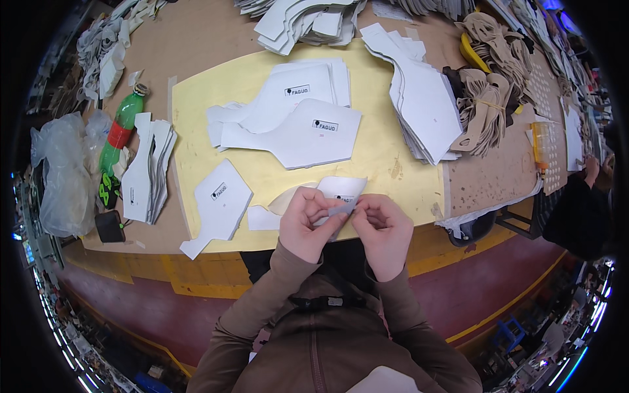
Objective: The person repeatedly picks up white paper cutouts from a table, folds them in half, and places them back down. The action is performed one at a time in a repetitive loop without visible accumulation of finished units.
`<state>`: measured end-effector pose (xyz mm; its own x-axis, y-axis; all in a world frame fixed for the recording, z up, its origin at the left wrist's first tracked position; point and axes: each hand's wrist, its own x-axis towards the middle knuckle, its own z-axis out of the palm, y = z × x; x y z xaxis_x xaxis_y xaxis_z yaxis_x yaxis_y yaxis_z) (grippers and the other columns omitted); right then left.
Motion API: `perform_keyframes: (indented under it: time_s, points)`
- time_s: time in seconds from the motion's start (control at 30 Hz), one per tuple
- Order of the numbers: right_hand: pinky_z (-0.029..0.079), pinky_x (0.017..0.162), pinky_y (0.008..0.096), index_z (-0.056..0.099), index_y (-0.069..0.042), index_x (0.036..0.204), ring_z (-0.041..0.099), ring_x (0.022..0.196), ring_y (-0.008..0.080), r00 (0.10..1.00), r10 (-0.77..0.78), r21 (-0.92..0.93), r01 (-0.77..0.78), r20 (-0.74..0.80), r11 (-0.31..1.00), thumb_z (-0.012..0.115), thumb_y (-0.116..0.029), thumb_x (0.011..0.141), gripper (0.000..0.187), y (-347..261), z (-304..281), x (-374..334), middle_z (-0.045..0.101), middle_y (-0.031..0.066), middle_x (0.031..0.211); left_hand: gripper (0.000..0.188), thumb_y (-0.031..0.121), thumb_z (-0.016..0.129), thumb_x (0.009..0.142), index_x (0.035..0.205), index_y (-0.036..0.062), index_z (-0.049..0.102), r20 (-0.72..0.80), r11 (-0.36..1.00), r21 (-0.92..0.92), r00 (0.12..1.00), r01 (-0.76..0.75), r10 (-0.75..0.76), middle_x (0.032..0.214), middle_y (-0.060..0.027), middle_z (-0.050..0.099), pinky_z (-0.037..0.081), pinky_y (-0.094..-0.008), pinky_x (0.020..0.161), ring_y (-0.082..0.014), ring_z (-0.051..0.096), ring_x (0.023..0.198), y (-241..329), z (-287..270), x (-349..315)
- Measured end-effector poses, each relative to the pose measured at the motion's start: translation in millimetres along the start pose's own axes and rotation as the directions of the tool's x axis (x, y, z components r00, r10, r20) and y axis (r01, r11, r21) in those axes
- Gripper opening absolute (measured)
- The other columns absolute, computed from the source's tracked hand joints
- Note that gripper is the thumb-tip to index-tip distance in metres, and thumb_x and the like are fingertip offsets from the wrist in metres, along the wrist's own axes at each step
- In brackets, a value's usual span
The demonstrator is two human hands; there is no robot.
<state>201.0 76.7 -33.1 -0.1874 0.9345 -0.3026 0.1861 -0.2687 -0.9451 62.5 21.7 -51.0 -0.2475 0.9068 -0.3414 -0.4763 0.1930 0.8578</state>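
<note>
Close to the table's front edge, a white cut-out piece (345,186) with a small dark printed label is raised and bent between my hands. My left hand (304,221) is closed on its left side, thumb on top. At its right edge my right hand (384,230) pinches with thumb and fingers; the fingertips hide what exactly lies between them. A beige-and-white piece (264,219) lies flat, partly under my left hand. Left of it rests a similar labelled piece (223,202). Farther back are stacked labelled white pieces (318,139).
The work lies on a yellow sheet (400,177) on a brown table. At the left stand a green bottle (122,128), a white stack (149,171), a dark flat object (109,226) and plastic bags (65,173). White stacks (426,105) and bundled beige pieces (485,108) lie right.
</note>
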Motion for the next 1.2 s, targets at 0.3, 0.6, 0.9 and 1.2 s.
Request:
perform_keyframes:
  time_s: [0.3,0.6,0.9,1.2]
  points:
    - [0.053,0.086,0.0242,0.064,0.007,0.116,0.069,0.097,0.0131,0.988,0.089,0.177,-0.11,0.124,0.978,0.065,0.003,0.095,0.021,-8.9,-11.2,1.2,0.07,0.0102,0.105,0.03,-0.009,0.065,0.093,0.111,0.0037,0.045,-0.007,0.998,-0.027,0.999,0.052,-0.052,0.115,-0.014,0.069,0.054,-0.0278,0.089,-0.0144,0.066,0.108,5.0,-2.6,1.6]
    - [0.054,0.076,0.0232,0.063,0.006,0.122,0.066,0.082,0.0104,0.989,0.14,0.134,-0.145,0.046,0.98,0.067,0.002,0.095,0.028,-9.8,-29.8,12.4,0.07,0.0061,0.095,0.028,0.001,0.072,0.088,0.115,-0.0003,0.065,0.265,0.623,0.645,0.895,-0.442,0.36,0.115,-0.0129,0.069,0.054,-0.0368,0.091,-0.0272,0.067,0.105,13.1,-4.4,-10.1]
    - [0.053,0.069,0.0212,0.065,0.002,0.124,0.063,0.076,0.0068,0.994,0.058,-0.078,-0.051,0.087,0.996,0.074,0.0,0.09,0.036,-13.1,-33.1,16.5,0.068,0.0039,0.088,0.039,0.004,0.073,0.083,0.122,0.0035,0.069,0.41,0.161,0.855,0.832,-0.493,0.374,0.124,-0.0096,0.065,0.05,-0.0402,0.095,-0.0293,0.062,0.113,10.7,-5.9,-4.5]
    - [0.048,0.064,0.0215,0.074,0.002,0.102,0.06,0.073,0.0082,0.984,-0.077,-0.356,0.131,0.161,0.925,0.075,0.005,0.084,0.018,-18.3,-30.2,18.3,0.065,0.0043,0.089,0.048,0.004,0.073,0.078,0.126,0.0101,0.069,0.437,0.022,0.882,0.834,-0.471,0.338,0.129,-0.0081,0.063,0.048,-0.0412,0.098,-0.0291,0.06,0.117,5.8,-3.2,-13.3]
